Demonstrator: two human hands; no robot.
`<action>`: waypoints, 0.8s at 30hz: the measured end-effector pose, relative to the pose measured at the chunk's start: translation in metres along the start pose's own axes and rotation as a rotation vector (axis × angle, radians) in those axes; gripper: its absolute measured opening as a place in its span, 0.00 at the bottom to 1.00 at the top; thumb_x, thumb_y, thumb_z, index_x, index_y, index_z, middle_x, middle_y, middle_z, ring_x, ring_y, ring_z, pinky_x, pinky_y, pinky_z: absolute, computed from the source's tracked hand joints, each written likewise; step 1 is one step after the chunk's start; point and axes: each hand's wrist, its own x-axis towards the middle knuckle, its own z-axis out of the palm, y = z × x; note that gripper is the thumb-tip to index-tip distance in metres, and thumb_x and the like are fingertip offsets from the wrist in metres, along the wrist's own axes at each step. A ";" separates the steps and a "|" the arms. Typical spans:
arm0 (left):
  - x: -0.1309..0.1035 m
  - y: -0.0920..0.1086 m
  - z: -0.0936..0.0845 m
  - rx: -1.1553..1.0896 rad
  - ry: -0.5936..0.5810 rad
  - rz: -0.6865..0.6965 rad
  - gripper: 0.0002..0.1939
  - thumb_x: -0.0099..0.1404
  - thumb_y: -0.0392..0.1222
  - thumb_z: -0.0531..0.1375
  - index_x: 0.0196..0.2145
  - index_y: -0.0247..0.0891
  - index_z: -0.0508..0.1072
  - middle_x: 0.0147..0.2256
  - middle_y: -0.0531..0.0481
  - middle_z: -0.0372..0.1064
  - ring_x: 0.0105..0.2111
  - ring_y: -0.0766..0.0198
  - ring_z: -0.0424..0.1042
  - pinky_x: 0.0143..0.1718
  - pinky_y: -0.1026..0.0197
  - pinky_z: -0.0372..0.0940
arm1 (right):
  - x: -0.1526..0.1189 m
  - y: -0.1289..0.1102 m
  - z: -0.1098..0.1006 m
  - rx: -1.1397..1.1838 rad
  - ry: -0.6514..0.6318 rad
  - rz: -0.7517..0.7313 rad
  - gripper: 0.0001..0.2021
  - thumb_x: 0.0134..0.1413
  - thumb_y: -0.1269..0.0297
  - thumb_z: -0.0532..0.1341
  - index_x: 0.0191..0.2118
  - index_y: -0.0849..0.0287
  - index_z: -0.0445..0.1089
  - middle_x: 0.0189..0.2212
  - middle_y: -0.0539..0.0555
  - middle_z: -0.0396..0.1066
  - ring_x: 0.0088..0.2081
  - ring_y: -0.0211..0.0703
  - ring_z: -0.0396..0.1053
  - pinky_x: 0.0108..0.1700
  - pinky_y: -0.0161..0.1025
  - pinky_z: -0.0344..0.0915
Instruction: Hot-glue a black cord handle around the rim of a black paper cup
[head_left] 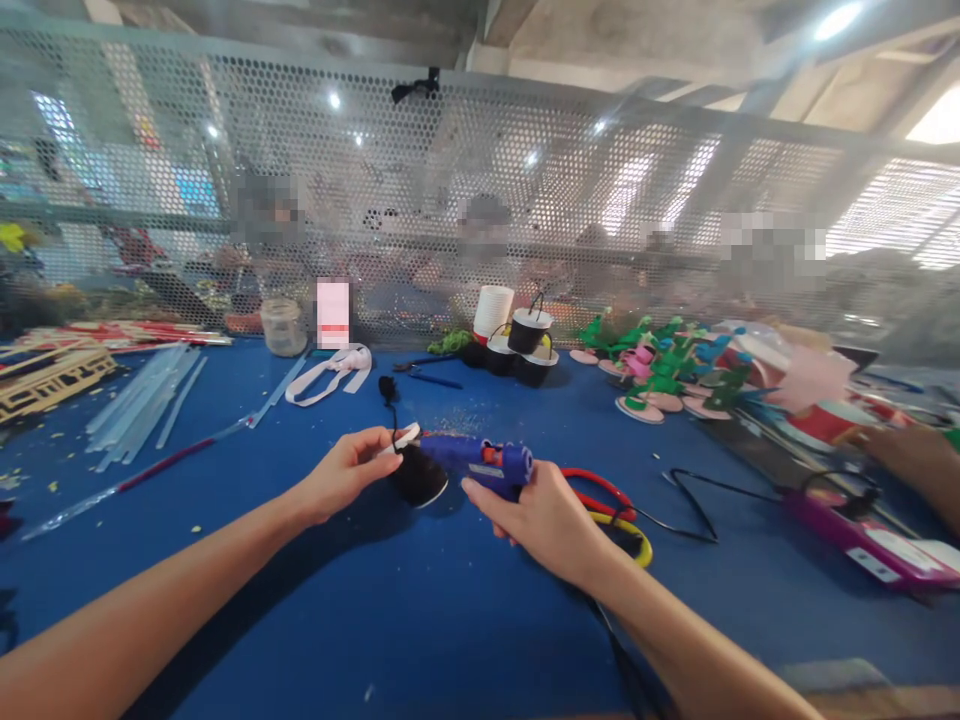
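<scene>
My left hand (349, 470) grips a small black cup (421, 480) with a white rim and tilts it to one side. A thin black stem with a dark tuft (387, 390) rises from the cup. My right hand (551, 520) is wrapped round a blue glue gun (469, 455). Its nozzle points left, at the cup's white rim; whether it touches is too small to tell. Just right of my right hand lie red-handled and yellow-handled tools (637, 545), partly hidden by the hand and forearm.
Clear glue sticks (146, 400), a white ribbon (330, 375) and a jar (283, 328) lie left. Behind are pliers (427, 378), stacked white cups (493, 312) and black cups (529, 330). Green figures (664, 365) and a purple power strip (862, 540) are right, near another person's hand (911, 450).
</scene>
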 end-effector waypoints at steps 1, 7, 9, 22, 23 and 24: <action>0.000 0.000 0.000 -0.008 -0.004 0.005 0.13 0.53 0.42 0.57 0.20 0.35 0.56 0.29 0.54 0.62 0.35 0.67 0.61 0.36 0.66 0.52 | 0.000 0.001 0.001 -0.024 0.009 -0.022 0.11 0.42 0.58 0.58 0.19 0.57 0.58 0.09 0.46 0.59 0.12 0.35 0.57 0.15 0.33 0.56; 0.000 -0.001 0.001 -0.016 -0.011 0.002 0.14 0.53 0.42 0.57 0.19 0.35 0.55 0.32 0.52 0.64 0.38 0.64 0.61 0.38 0.65 0.52 | -0.002 0.002 0.002 -0.140 0.070 -0.157 0.11 0.44 0.60 0.57 0.18 0.56 0.58 0.09 0.46 0.59 0.13 0.36 0.57 0.17 0.34 0.56; 0.000 -0.001 0.001 -0.029 -0.018 0.008 0.14 0.53 0.42 0.57 0.19 0.35 0.55 0.32 0.51 0.64 0.41 0.62 0.61 0.39 0.64 0.52 | -0.002 0.002 0.002 -0.153 0.097 -0.178 0.11 0.44 0.61 0.57 0.18 0.57 0.59 0.09 0.45 0.58 0.13 0.36 0.57 0.17 0.34 0.56; 0.000 0.000 0.001 -0.037 -0.038 0.026 0.14 0.52 0.42 0.59 0.18 0.35 0.57 0.30 0.51 0.65 0.46 0.58 0.59 0.43 0.61 0.51 | -0.006 -0.003 0.002 -0.192 0.068 -0.130 0.11 0.44 0.60 0.57 0.18 0.59 0.60 0.08 0.45 0.59 0.12 0.35 0.58 0.16 0.32 0.56; 0.000 0.000 0.000 -0.037 -0.039 0.027 0.14 0.52 0.42 0.59 0.18 0.35 0.57 0.30 0.51 0.66 0.47 0.57 0.59 0.43 0.61 0.51 | -0.006 -0.003 0.002 -0.185 0.058 -0.120 0.11 0.44 0.60 0.57 0.18 0.59 0.60 0.08 0.45 0.59 0.12 0.35 0.59 0.16 0.31 0.56; 0.000 -0.001 0.000 -0.038 -0.040 0.029 0.14 0.52 0.42 0.59 0.18 0.35 0.57 0.29 0.51 0.66 0.47 0.57 0.59 0.43 0.61 0.51 | -0.006 -0.003 0.002 -0.176 0.056 -0.104 0.11 0.44 0.59 0.57 0.18 0.59 0.59 0.08 0.45 0.59 0.12 0.35 0.59 0.15 0.31 0.56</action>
